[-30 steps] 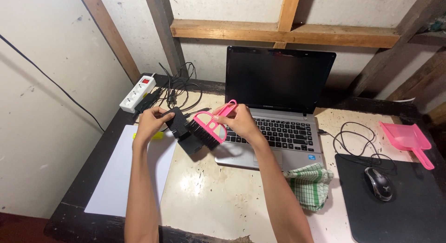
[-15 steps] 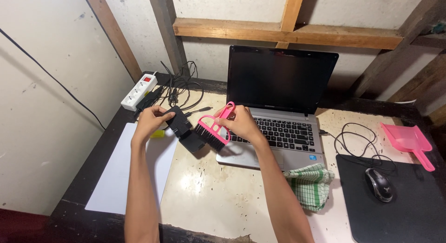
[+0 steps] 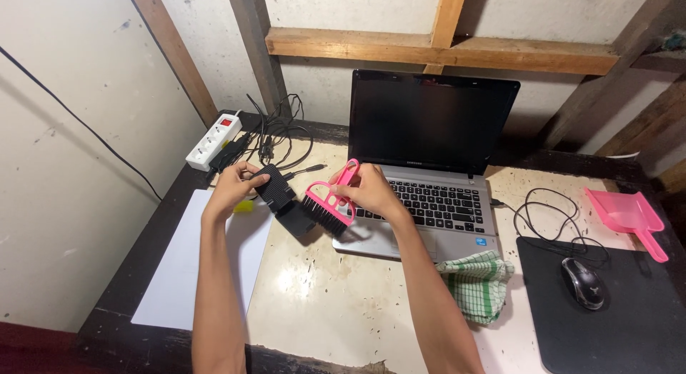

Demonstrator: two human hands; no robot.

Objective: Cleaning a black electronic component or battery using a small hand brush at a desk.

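Brush (image 3: pixel 327 211) (pink) gripped in right-hand fingers (image 3: pixel 348 193).

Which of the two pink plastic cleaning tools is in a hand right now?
The pink plastic hand brush with black bristles, held in the right hand beside the laptop. The pink plastic dustpan lies untouched at the desk's far right.

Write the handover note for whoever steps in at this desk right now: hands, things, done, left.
Left hand: shut on the black rectangular power adapter, held tilted just above the desk's left side.
Right hand: shut on the small pink plastic hand brush, black bristles against the adapter's end.
Open grey laptop, screen dark, sits just right of them; the matching pink plastic dustpan lies far right, unused.
Done: cannot tell how much is brushed.
Left: likely the rest of the adapter, then collecting any dust.
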